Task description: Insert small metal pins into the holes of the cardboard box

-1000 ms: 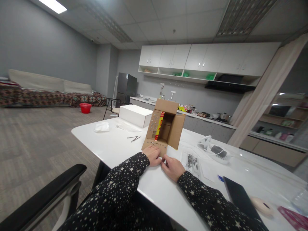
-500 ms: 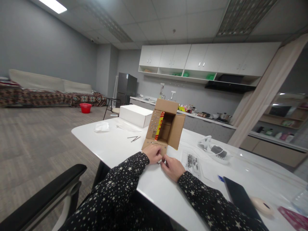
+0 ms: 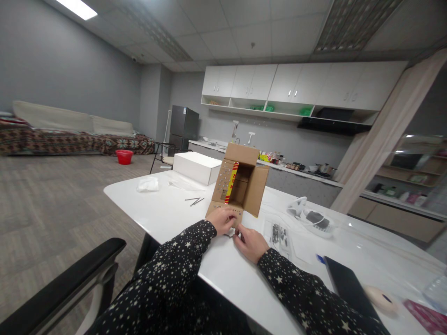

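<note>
A brown cardboard box (image 3: 244, 184) lies on its side on the white table (image 3: 174, 211), its open mouth facing me and its flaps spread. Rows of small dots mark the left flap and the bottom flap (image 3: 218, 208), and a red and yellow strip runs along the left flap. My left hand (image 3: 223, 219) rests on the bottom flap with its fingers curled over the near edge. My right hand (image 3: 248, 243) lies on the table just right of it, fingertips pinched together close to the left hand. What sits between those fingertips is too small to make out.
A white closed box (image 3: 195, 166) and crumpled plastic (image 3: 147, 184) lie further back, two thin metal rods (image 3: 194, 201) left of the box. Right of my hands are a clear bag of small parts (image 3: 279, 234), a white packet (image 3: 309, 217), a dark tablet (image 3: 344, 286) and a tape roll (image 3: 380, 299). A chair armrest (image 3: 70, 279) is lower left.
My left hand has crept forward from the table onto the box's bottom flap. My right hand has stayed close beside it, shifting only slightly.
</note>
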`<state>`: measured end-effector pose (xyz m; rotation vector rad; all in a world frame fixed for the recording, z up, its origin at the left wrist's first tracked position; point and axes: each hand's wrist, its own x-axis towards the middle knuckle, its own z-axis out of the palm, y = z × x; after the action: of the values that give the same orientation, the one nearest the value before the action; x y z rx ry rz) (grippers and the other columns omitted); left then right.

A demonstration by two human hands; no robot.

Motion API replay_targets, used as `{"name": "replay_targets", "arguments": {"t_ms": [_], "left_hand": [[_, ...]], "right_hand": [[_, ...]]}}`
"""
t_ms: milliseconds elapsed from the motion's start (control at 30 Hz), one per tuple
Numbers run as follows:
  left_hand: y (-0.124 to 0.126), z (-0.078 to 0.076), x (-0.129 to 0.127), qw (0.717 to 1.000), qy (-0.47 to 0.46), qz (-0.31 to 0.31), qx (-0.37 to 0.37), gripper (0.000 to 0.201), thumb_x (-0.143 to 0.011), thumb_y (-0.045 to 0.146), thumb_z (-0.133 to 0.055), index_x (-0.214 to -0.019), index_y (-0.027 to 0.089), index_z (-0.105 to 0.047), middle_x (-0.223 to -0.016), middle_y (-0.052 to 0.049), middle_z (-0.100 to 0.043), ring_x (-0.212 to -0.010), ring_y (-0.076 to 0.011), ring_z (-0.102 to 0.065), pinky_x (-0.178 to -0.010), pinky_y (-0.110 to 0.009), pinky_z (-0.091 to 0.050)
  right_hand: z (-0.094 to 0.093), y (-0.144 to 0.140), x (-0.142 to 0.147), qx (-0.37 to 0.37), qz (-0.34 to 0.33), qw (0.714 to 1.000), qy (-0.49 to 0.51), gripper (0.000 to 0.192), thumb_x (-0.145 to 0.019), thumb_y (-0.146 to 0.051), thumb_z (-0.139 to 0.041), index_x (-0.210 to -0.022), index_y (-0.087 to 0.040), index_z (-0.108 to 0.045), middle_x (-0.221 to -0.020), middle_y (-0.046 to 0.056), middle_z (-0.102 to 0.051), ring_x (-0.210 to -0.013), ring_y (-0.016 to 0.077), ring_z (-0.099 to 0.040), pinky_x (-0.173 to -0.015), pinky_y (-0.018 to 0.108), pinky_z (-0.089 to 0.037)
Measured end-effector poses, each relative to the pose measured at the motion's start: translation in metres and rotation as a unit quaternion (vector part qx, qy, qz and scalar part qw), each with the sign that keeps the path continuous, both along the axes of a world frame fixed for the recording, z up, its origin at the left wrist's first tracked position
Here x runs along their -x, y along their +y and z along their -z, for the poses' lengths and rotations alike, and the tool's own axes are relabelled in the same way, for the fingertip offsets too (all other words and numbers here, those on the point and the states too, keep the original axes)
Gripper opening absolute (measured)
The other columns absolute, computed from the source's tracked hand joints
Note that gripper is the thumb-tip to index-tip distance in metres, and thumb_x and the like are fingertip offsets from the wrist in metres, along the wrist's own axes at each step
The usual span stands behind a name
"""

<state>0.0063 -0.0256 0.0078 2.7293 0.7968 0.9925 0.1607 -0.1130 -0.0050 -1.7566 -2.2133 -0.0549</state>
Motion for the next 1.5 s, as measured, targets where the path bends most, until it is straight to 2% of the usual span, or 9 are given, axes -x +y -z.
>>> {"name": "replay_targets", "arguments": {"t_ms": [233, 567, 933, 1300, 1500], "left_hand": [[0.007, 0.005, -0.001, 1.000, 0.008, -0.003, -0.007, 0.027, -0.088, 0.029, -0.045, -0.095, 0.017, -0.068, -0.093, -0.007, -0.067, -0.086, -0.0166, -0.060, -0.080, -0.029, -0.047], [0.013, 0.010, -0.002, 1.000, -0.002, -0.022, -0.001, 0.030, -0.092, 0.031, -0.042, -0.104, 0.018, -0.066, -0.105, -0.005, -0.070, -0.095, -0.0169, -0.063, -0.088, -0.030, -0.047], [0.012, 0.010, -0.002, 1.000, 0.029, -0.006, -0.002, 0.026, -0.089, 0.029, -0.046, -0.104, 0.023, -0.067, -0.101, -0.002, -0.071, -0.090, -0.0158, -0.064, -0.082, -0.027, -0.048], [0.007, 0.007, 0.000, 0.998, 0.064, -0.029, 0.004, 0.025, -0.088, 0.032, -0.046, -0.090, 0.022, -0.069, -0.084, -0.002, -0.071, -0.076, -0.0155, -0.064, -0.069, -0.025, -0.047], [0.007, 0.005, 0.001, 0.998, 0.041, -0.038, -0.005, 0.022, -0.087, 0.030, -0.047, -0.089, 0.021, -0.067, -0.081, -0.002, -0.069, -0.075, -0.0155, -0.062, -0.070, -0.026, -0.046]], "right_hand": [[0.001, 0.000, 0.000, -0.005, -0.004, 1.000, 0.005, 0.012, -0.088, -0.028, -0.045, -0.092, -0.020, -0.054, -0.072, 0.000, -0.063, -0.065, 0.0131, -0.055, -0.059, 0.023, -0.027], [0.003, 0.001, -0.002, -0.008, 0.000, 1.000, 0.003, 0.015, -0.089, -0.031, -0.044, -0.092, -0.020, -0.054, -0.071, 0.000, -0.062, -0.065, 0.0137, -0.055, -0.059, 0.024, -0.027], [0.002, 0.001, -0.001, -0.003, -0.001, 1.000, 0.006, 0.013, -0.088, -0.029, -0.045, -0.092, -0.020, -0.055, -0.070, 0.000, -0.062, -0.062, 0.0126, -0.053, -0.058, 0.023, -0.026], [0.003, 0.002, -0.002, -0.010, -0.008, 1.000, 0.014, 0.013, -0.088, -0.029, -0.045, -0.091, -0.020, -0.054, -0.070, 0.000, -0.061, -0.063, 0.0132, -0.054, -0.058, 0.023, -0.026], [0.002, 0.001, -0.002, -0.008, -0.005, 1.000, 0.013, 0.015, -0.088, -0.030, -0.044, -0.091, -0.020, -0.054, -0.070, 0.000, -0.062, -0.064, 0.0136, -0.054, -0.058, 0.024, -0.027]]}}
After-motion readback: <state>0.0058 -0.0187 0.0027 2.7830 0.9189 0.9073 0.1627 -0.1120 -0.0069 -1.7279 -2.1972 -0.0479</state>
